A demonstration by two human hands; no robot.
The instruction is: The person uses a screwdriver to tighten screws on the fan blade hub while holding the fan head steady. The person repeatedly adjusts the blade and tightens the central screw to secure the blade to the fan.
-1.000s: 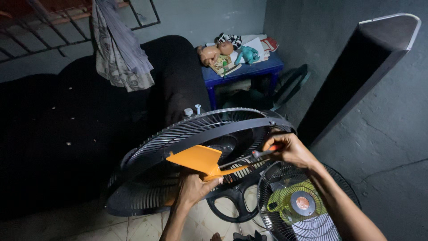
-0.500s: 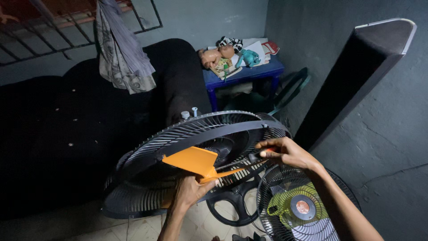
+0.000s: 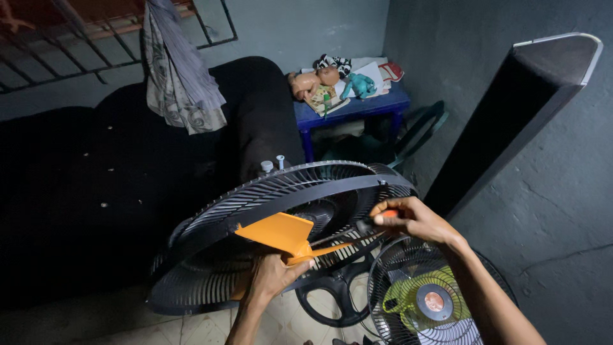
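Partly hidden — screwdriver (image 3: 357, 230) in right hand (image 3: 415, 220)

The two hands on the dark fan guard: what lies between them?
In the head view, between the left hand and the right hand runs the thin metal shaft of an orange-handled screwdriver, above the orange plastic fan blade.
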